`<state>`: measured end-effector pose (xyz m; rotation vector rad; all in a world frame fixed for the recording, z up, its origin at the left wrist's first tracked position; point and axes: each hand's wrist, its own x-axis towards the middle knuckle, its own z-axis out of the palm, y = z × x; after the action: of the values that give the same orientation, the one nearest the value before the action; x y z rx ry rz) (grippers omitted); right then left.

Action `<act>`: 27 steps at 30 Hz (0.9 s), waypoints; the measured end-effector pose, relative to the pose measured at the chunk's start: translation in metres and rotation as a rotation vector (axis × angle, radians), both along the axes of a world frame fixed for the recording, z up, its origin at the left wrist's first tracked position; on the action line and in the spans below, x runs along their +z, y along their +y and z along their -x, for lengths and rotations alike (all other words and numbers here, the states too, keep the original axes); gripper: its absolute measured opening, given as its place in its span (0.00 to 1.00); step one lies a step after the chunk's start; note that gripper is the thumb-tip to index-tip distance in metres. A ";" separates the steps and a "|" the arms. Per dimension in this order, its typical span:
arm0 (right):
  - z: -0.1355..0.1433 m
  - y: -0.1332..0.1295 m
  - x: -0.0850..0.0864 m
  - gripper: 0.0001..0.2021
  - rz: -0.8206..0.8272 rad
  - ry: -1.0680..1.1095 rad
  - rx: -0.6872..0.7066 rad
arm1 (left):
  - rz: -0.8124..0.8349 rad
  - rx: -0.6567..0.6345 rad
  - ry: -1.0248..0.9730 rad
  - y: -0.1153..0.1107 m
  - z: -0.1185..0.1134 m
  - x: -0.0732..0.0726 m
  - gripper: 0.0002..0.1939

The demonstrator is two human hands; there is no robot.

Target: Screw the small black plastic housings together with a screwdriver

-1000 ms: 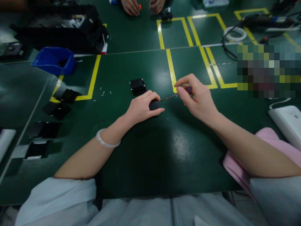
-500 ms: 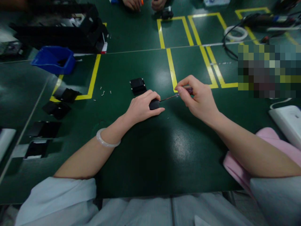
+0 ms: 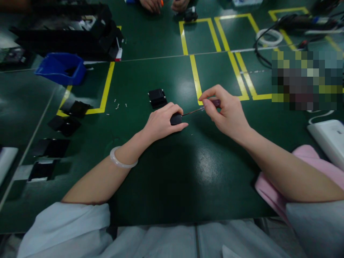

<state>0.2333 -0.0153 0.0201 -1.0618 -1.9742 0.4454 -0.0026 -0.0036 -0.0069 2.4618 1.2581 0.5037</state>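
Note:
Near the middle of the green table, my left hand grips a small black part between thumb and fingers. My right hand holds a screwdriver by its dark handle. The thin shaft points left, and its tip meets the right side of the black part. Just behind my left hand lies another black part with small shiny points at its edges. Several tiny screws are scattered on the table to the left.
A blue bin and a black rack stand at the back left. Several black pieces lie at the left. A pink cloth is under my right forearm. Another person's hands show at the far edge.
My right index finger has shifted slightly on the screwdriver. Both hands otherwise keep their places, and the black part remains in my left hand.

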 end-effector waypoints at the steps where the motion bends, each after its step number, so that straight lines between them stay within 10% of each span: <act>1: 0.000 0.000 0.000 0.05 0.001 -0.001 0.003 | 0.001 -0.001 -0.001 0.000 0.000 0.000 0.20; 27: -0.001 0.000 0.001 0.08 -0.037 -0.027 -0.013 | 0.007 0.000 -0.011 0.000 -0.001 0.001 0.20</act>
<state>0.2338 -0.0153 0.0208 -1.0617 -1.9911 0.3879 -0.0016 -0.0036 -0.0061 2.4501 1.2533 0.5114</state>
